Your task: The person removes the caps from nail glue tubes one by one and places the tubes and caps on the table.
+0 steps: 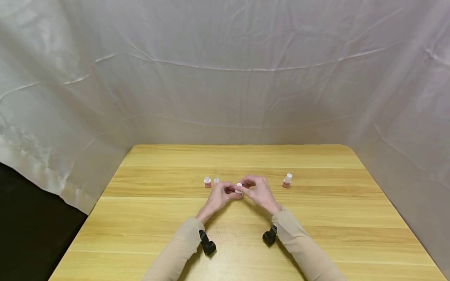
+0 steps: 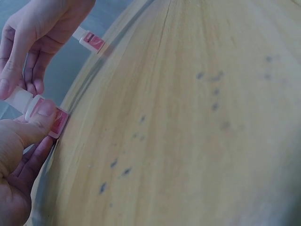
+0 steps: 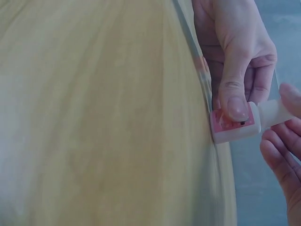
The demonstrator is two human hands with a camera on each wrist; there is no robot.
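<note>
Near the middle of the table, my left hand grips a small white bottle with a red label. In the left wrist view its thumb lies across the label, and the bottle's base is at the tabletop. My right hand pinches the tall white cap between thumb and fingers. The bottle stands upright, with the cap on top. Part of its body is hidden behind my left fingers in the head view.
A similar capped bottle stands to the right of my hands. Another red-labelled bottle is left of them, beside a small whitish translucent piece partly behind my left hand. Grey cloth hangs around the wooden table.
</note>
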